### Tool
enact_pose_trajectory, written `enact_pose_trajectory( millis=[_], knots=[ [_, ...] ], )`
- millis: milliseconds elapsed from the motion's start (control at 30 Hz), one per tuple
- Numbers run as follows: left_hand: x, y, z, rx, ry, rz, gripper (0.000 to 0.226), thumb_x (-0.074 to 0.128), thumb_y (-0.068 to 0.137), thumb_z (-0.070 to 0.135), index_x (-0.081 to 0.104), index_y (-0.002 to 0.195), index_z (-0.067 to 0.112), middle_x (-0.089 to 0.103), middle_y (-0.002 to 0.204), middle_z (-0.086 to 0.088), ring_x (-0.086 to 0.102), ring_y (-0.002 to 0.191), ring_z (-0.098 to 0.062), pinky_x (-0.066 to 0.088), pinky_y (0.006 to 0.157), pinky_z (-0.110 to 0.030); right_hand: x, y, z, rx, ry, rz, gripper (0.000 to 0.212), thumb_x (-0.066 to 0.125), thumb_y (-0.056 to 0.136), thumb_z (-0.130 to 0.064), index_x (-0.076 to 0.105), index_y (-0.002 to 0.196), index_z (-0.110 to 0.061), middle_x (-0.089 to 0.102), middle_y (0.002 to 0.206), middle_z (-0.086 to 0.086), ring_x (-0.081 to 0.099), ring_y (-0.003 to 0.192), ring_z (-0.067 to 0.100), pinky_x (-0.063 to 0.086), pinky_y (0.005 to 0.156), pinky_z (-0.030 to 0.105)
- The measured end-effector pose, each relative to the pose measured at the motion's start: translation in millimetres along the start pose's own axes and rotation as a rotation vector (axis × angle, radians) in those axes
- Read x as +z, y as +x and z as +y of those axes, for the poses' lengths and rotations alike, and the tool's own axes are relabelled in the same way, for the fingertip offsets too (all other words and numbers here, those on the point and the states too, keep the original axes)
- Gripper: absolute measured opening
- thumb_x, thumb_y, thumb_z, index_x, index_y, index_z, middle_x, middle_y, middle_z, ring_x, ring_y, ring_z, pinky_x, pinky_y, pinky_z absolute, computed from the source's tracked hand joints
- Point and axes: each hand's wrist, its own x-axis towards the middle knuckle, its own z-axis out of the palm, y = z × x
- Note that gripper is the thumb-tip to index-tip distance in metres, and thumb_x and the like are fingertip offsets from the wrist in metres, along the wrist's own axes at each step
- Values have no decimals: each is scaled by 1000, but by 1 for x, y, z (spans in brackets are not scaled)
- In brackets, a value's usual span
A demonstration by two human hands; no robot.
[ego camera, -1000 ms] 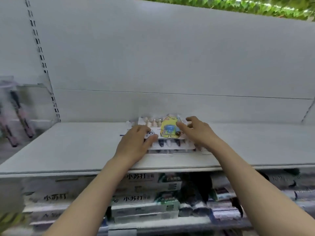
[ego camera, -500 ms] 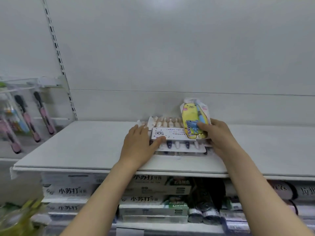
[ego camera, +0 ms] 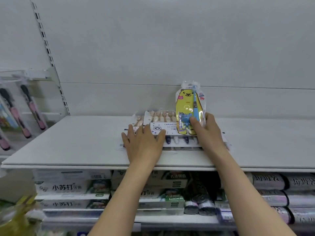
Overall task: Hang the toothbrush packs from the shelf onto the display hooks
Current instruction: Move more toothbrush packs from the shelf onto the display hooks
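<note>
Head view: right hand (ego camera: 208, 132) pinches yellow kids' toothbrush pack (ego camera: 188, 108), upright above the pack stack (ego camera: 163, 129) mid-shelf (ego camera: 85, 142), prob. to carry it. Left hand (ego camera: 143, 143), fingers flat, pins stack so it won't slide. Display hooks (ego camera: 15, 77) well left of stack.

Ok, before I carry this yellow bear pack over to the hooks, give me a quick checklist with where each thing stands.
1. Right hand grips yellow bear pack: ok.
2. Pack lifted upright off the stack of multipacks: ok.
3. Left hand steadies the stack on the shelf: ok.
4. Hang hole at pack top clear: cannot tell.
5. Free display hook at far left: cannot tell.
</note>
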Motion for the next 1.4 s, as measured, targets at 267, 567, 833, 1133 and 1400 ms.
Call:
enact_pose_trajectory(
  millis=[267, 567, 833, 1133, 1400],
  knots=[
    [1, -9, -2, -35, -58, 49, 77, 29, 93, 69, 39, 148, 17, 22, 163, -6, -8, 152, -27, -5, 123, -48, -1, -6, 4, -41, 35, -24, 33, 62, 95, -48, 47, 123, -38, 63, 122, -12, 59, 117, 13, 49, 101, 43],
    [-4, -13, -11, 83, -232, 140, 55, 48, 90, 67, 56, 135, 36, 55, 143, 6, 22, 147, -33, 11, 121, -51, -6, -8, 5, -97, 160, 6, 32, 70, 93, -37, 55, 121, -32, 68, 117, -12, 66, 108, 7, 56, 96, 44],
    [-16, -26, -8, -29, -743, 233, 72, 83, 76, 33, 43, 136, 40, 60, 122, 5, 53, 118, -16, 47, 98, -38, -9, -11, 4, -152, 276, 13, 32, 70, 94, -26, 55, 122, -29, 67, 119, -6, 67, 107, 6, 58, 90, 32],
    [-27, -46, -9, -234, -960, 168, 42, 83, 78, 18, 64, 115, 18, 73, 100, 8, 71, 90, -9, 58, 87, -35, -17, -6, 15, 3, 605, -40, 40, 70, 90, -10, 54, 127, -6, 71, 118, 13, 71, 105, 30, 60, 85, 43],
    [-55, -82, -45, -333, -1229, 283, 24, 72, 88, 10, 60, 108, 15, 74, 100, -3, 72, 89, -15, 54, 70, -25, -13, -30, 2, -12, 629, -156, 34, 68, 89, -1, 56, 120, -2, 74, 99, 5, 72, 84, 15, 58, 67, 27]
  ],
)
